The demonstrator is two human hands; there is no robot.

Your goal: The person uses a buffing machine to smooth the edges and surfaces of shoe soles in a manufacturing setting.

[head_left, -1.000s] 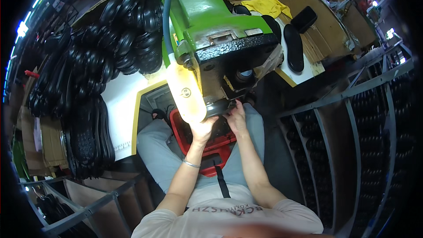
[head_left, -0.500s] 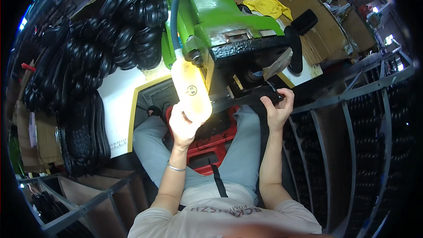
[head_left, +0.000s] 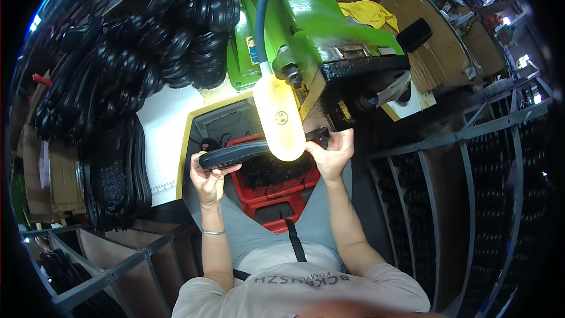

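Note:
A black shoe sole (head_left: 235, 154) is held sideways below the head of the green machine (head_left: 359, 53). Its left end rests between the thumb and fingers of my left hand (head_left: 207, 181). My right hand (head_left: 333, 154) pinches the other end, close to the machine's working parts. A lit yellow-white lamp (head_left: 279, 121) on a blue-grey cable hangs in front and hides the sole's middle. Beneath the sole, between my legs, stands a red plastic crate (head_left: 262, 215) with black scraps in it.
Black soles (head_left: 123, 65) are heaped on the white tabletop (head_left: 162, 135) at left, with an upright stack (head_left: 120, 171) nearer me. Metal racks stand left (head_left: 118, 277) and right (head_left: 465, 200), the right one full of dark soles. A yellow cloth (head_left: 371, 13) lies by cardboard boxes behind.
My left hand has moved left and down from behind the lamp, my right hand leftward. The sole now shows stretched between them. The whole view has shifted slightly.

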